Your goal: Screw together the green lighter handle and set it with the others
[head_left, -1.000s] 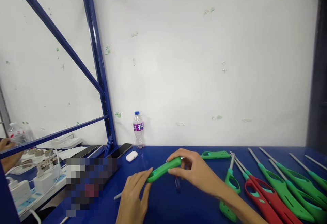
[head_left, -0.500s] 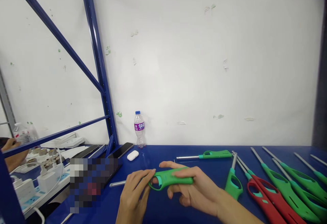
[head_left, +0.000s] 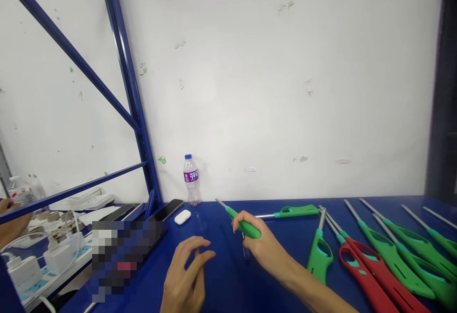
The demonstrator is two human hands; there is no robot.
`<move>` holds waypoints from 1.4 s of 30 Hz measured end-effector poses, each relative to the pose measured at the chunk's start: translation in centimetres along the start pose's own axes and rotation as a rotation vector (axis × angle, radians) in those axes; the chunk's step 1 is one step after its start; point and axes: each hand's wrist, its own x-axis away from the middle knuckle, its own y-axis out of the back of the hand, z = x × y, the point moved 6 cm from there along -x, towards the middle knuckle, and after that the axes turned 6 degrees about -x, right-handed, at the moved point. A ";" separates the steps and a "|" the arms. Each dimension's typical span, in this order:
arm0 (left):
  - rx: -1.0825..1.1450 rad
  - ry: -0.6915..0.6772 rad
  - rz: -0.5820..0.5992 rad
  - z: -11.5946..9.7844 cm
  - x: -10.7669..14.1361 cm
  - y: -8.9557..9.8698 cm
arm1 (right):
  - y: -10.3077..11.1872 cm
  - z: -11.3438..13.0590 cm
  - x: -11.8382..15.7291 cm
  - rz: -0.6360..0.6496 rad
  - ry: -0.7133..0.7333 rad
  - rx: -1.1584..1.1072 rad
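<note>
My right hand (head_left: 259, 239) is closed round the green handle of a long-necked gas lighter (head_left: 250, 228). Its metal tube points up and to the left, above the blue table. Lower left, my left hand (head_left: 187, 275) holds nothing, its fingers curved and apart. Just under my right hand lies a thin tool with a dark bluish handle (head_left: 246, 252), partly hidden by the hand. Behind it, a second green lighter (head_left: 298, 211) lies sideways. Right of my hand are another green lighter (head_left: 320, 258), red lighters (head_left: 364, 275) and several more green ones (head_left: 394, 260).
A plastic bottle (head_left: 192, 182) stands against the wall, near a white earbud case (head_left: 183, 217) and a phone (head_left: 167, 210). A blue metal frame (head_left: 132, 84) rises at left. Beyond it are power strips with plugs (head_left: 53, 256) and another person's hand (head_left: 12, 222).
My left hand has let go of the lighter and opened. My right hand has carried the lighter up and away, turning its tube toward the wall. The view has shifted slightly.
</note>
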 end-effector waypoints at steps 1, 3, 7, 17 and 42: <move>0.010 0.004 0.002 0.0 0.0 0.0 | 0.0 0.2 0.1 -0.008 0.027 0.022; 0.028 0.014 0.011 0.0 -0.1 -0.1 | 0.0 0.6 0.3 -0.017 0.072 0.059; 0.055 0.032 0.024 -0.1 -0.3 -0.1 | -0.4 1.1 0.7 -0.013 0.103 0.088; 0.085 0.053 0.039 -0.1 -0.3 -0.1 | -0.2 1.4 0.4 -0.038 0.088 -0.014; 0.305 0.558 0.008 1.9 3.1 -0.3 | -3.6 1.4 2.5 0.217 -0.229 -0.608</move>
